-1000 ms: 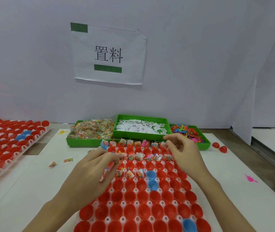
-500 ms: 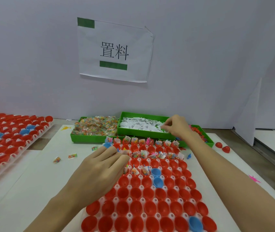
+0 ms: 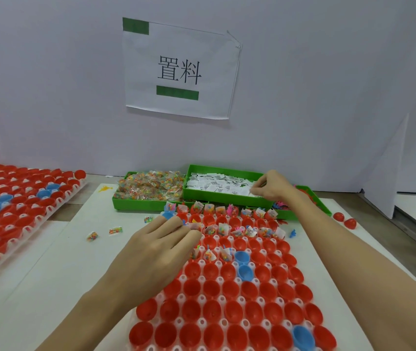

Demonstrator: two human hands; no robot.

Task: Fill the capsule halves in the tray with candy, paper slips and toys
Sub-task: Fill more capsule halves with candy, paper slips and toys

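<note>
Right hand (image 3: pixel 272 187) reaches upper right, fingers pinching slips (image 3: pixel 217 184) in the green bin for the next capsules. Left hand (image 3: pixel 156 249), fingers loosely extended, steadies the tray (image 3: pixel 227 323) at lower centre.

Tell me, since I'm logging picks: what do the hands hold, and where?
Right hand pinches at the paper slips in their bin; the hold is unclear. Left hand: cannot tell.

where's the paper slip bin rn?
Head view, centre back: the green paper slip bin sits between the candy bin and toy bin, right hand reaching in.
</note>
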